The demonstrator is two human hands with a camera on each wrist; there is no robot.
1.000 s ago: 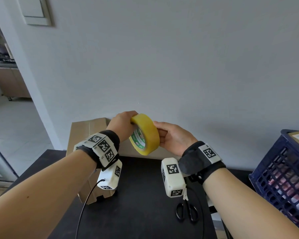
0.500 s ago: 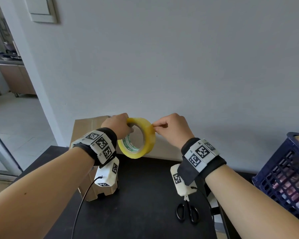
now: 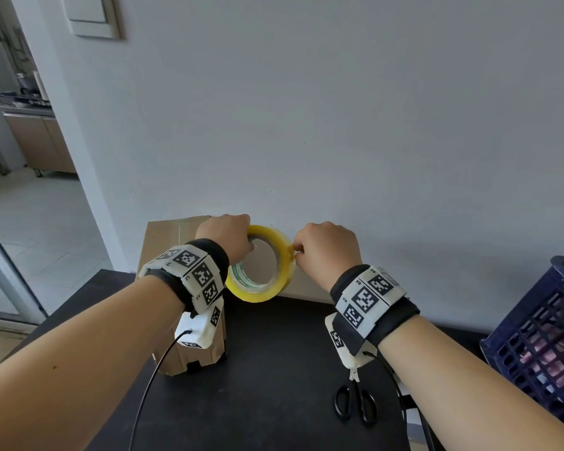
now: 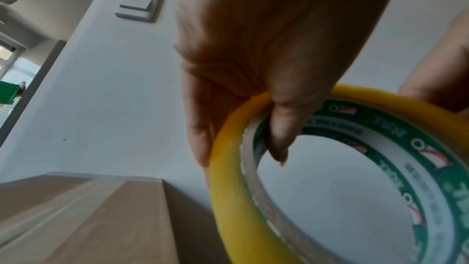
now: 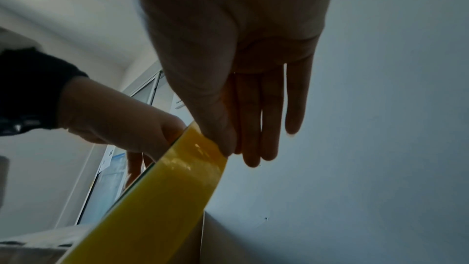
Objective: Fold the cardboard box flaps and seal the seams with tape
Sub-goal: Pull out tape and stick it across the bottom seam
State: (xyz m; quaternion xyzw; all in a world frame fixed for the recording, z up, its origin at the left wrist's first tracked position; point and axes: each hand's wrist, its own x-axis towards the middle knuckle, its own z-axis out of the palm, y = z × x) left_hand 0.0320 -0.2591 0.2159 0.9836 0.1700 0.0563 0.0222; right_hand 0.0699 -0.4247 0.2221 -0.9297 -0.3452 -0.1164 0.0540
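Nearest, at 5 o'clock on the matte black table [image 3: 258, 369]: black-handled scissors [image 3: 355, 402], lying flat. At 3 o'clock, hard against the table edge, a dark blue lattice crate [image 3: 534, 346].

Held up above mid-table: a glossy yellow tape roll [image 3: 261, 294], ring on edge, green-printed core. Left hand [image 3: 223, 237] clenched round its 10 o'clock rim, thumb hooked inside the core. Right hand [image 3: 328, 250] pinching the outer band at 2 o'clock, other fingers extended.

Behind, at 12 o'clock: the brown cardboard box [image 3: 170, 242], smooth-faced, closed on top, against the pale wall [image 3: 339, 125]. Bare tabletop between box and scissors.
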